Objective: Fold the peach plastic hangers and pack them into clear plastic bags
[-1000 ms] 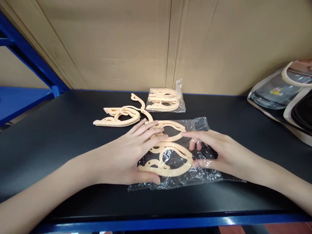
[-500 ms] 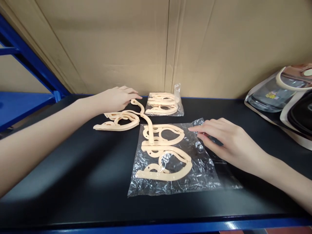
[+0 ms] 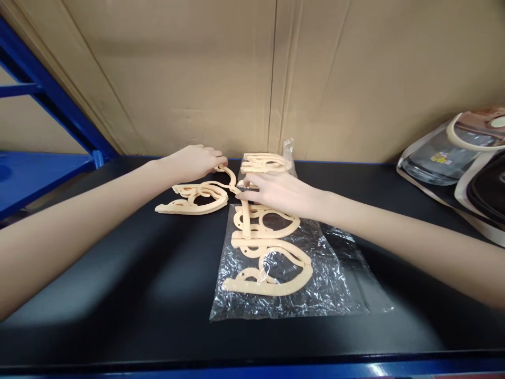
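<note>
A cream folding clothes hanger lies unfolded, one arm reaching over the clear plastic bag in front. My left hand has its fingers curled around the hanger's far end. Across from it, my right hand has thumb and forefinger at the hanger's middle joint, one on each side of it. Several folded hangers are in or under the front bag. More folded hangers lie loose beneath my left wrist. Behind my right hand, another bagged stack of hangers is partly hidden.
The black tabletop has a blue front edge. Cardboard stands along the back. At left is a blue metal frame. A clear jug-like container with a brownish lid and a cream-and-black item stand at right.
My right hand has left the front bag's edge and moved left and away from me to the hanger's joint. My left hand has closed around the hanger's end.
</note>
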Demonstrator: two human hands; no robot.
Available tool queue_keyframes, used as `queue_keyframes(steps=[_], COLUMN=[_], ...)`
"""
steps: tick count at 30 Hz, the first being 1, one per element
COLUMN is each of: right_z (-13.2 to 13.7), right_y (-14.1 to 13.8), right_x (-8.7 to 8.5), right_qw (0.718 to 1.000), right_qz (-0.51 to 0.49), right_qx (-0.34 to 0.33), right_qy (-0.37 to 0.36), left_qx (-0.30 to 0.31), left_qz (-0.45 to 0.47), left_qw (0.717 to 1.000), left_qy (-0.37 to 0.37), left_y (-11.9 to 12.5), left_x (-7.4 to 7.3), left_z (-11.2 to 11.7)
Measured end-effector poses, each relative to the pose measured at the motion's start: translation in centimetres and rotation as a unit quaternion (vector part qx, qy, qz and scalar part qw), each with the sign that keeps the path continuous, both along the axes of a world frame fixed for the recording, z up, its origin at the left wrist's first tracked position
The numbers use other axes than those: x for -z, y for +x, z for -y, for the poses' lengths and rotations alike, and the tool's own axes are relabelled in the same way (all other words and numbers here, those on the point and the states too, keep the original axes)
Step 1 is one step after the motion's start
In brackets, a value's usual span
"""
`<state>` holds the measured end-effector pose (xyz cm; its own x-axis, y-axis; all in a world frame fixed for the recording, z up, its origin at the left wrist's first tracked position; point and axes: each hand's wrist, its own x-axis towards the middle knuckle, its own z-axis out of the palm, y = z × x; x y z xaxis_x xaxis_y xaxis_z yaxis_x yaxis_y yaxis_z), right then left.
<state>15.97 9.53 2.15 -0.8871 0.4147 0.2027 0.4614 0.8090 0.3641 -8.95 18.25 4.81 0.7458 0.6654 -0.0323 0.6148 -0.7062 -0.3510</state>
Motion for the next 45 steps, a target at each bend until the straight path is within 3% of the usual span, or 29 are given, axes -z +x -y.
queue_keyframes(steps=[6, 10, 13, 16, 20, 27, 29, 34, 37, 45], right_z=[-0.5, 0.8, 2.3, 4.1, 6.6, 9.3, 9.6, 10.2, 10.8, 11.0], right_y=[-0.1, 1.4, 2.9, 4.3, 5.7, 5.9, 5.9, 6.2, 6.5, 7.7], right_x=[-0.6, -1.3, -1.5, -1.3, -0.5, -0.2, -0.3, -0.5, -0.4, -1.0], right_qw=[0.998, 0.995, 0.986, 0.981, 0.984, 0.984, 0.983, 0.982, 0.98, 0.973], right_qz=[0.009, -0.084, -0.154, -0.183, -0.166, -0.166, -0.171, -0.181, -0.19, -0.191], right_qx=[-0.047, -0.015, 0.013, 0.026, 0.043, 0.052, 0.055, 0.051, 0.055, 0.095], right_qy=[0.049, 0.058, 0.056, 0.052, 0.046, 0.048, 0.038, 0.011, -0.024, -0.086], left_qx=[-0.013, -0.025, -0.024, -0.011, -0.04, -0.087, -0.074, -0.017, 0.019, 0.044], left_qz=[0.01, 0.057, 0.154, 0.263, 0.375, 0.432, 0.431, 0.389, 0.396, 0.354], left_qw=[1.0, 0.997, 0.988, 0.962, 0.915, 0.832, 0.835, 0.881, 0.886, 0.92], left_qy=[0.02, 0.041, 0.003, -0.073, -0.145, -0.336, -0.333, -0.268, -0.239, -0.161], left_y=[-0.2, 0.7, 2.1, 3.6, 5.1, 6.2, 6.2, 6.1, 6.6, 7.1], left_x=[-1.3, -2.6, -2.9, -2.2, -0.9, 0.0, 0.2, 0.8, 1.3, 2.3], left_z=[1.5, 4.0, 6.7, 9.4, 12.3, 14.6, 14.6, 14.9, 15.7, 17.3])
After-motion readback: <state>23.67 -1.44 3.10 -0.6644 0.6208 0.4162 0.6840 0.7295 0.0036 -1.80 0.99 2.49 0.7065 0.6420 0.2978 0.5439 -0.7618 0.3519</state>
